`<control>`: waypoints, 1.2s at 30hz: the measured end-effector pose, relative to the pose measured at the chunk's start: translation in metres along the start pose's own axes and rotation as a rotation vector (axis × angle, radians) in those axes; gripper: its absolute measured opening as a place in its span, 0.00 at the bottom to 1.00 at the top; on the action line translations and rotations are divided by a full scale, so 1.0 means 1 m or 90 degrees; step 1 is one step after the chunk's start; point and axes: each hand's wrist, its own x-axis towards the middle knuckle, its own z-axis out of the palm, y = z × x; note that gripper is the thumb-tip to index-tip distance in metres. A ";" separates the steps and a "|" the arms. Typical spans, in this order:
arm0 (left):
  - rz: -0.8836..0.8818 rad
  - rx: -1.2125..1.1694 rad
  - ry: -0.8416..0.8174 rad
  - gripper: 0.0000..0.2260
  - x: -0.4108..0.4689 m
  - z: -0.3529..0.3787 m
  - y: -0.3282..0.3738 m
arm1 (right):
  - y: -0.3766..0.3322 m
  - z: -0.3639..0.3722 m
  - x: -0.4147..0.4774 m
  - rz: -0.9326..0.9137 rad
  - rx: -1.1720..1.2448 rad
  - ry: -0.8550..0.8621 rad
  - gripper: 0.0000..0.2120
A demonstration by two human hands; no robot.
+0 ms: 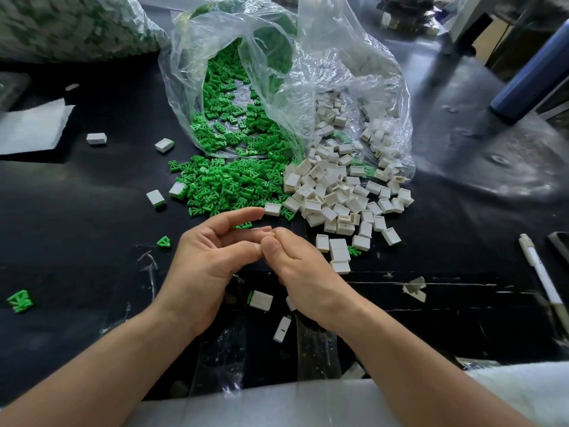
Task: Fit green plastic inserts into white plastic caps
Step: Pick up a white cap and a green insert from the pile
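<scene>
Left hand (pixel 209 257) and right hand (pixel 297 268) meet thumb to thumb above the black counter (pixel 92 195), fingers (pixel 246 217) curled inward; what either grip holds, if anything, cannot be told. Small green plastic inserts (pixel 228 186) spill in a heap from a clear plastic bag (pixel 277 72), touching the heap of boxy white plastic caps (pixel 335 192) just to their right, both heaps just beyond the hands.

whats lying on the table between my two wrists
Three white caps on the black table, seen in the head view. Two show a green edge; the third is partly hidden by the right hand.
</scene>
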 end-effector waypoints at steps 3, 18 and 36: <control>0.001 -0.007 0.002 0.16 0.000 0.000 -0.001 | 0.002 -0.001 0.001 0.000 0.000 0.000 0.08; -0.018 -0.039 -0.012 0.21 0.002 0.000 0.003 | 0.001 -0.020 0.005 0.083 0.220 -0.055 0.20; 0.012 0.230 -0.035 0.12 -0.004 0.002 0.004 | 0.020 -0.061 0.008 -0.005 -0.309 0.226 0.08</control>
